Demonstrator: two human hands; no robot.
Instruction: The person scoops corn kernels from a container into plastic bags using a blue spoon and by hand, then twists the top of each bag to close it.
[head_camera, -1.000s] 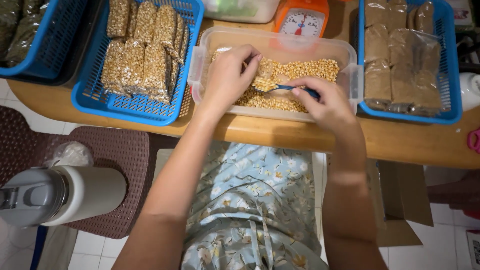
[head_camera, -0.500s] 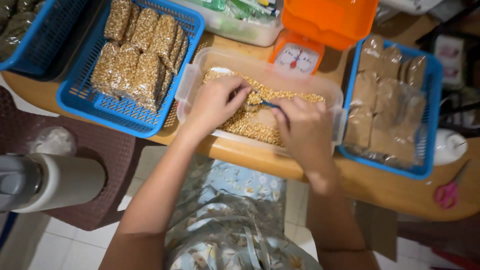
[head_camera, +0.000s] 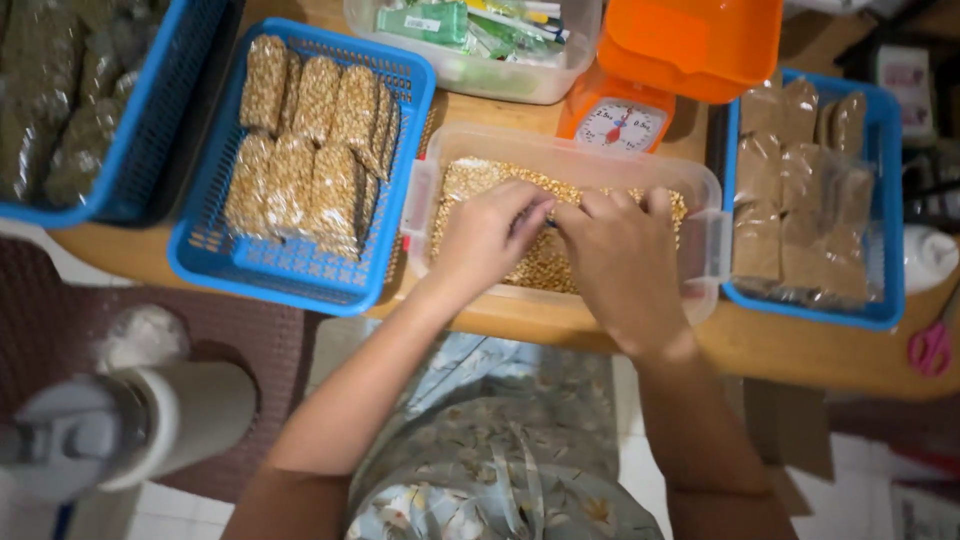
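A clear plastic tub (head_camera: 575, 146) full of yellow grains (head_camera: 470, 180) stands on the wooden table in front of me. Both my hands are inside it, above the grains. My left hand (head_camera: 490, 235) has its fingers curled, with the fingertips against my right hand (head_camera: 620, 260). What the left fingers hold is hidden. My right hand lies palm down with its fingers closed. A dark bit of the spoon (head_camera: 549, 222) shows between the two hands.
A blue basket (head_camera: 290, 290) of packed grain bags (head_camera: 310, 150) is left of the tub. Another blue basket (head_camera: 800, 310) with brown packets is on the right. An orange scale (head_camera: 640, 95) and a clear box (head_camera: 480, 75) stand behind. Pink scissors (head_camera: 930, 347) lie far right, and a flask (head_camera: 140, 430) is low left.
My right hand has moved left and turned palm down, so it meets my left hand over the grains. The spoon that stuck out before is now almost covered. The camera view has shifted closer.
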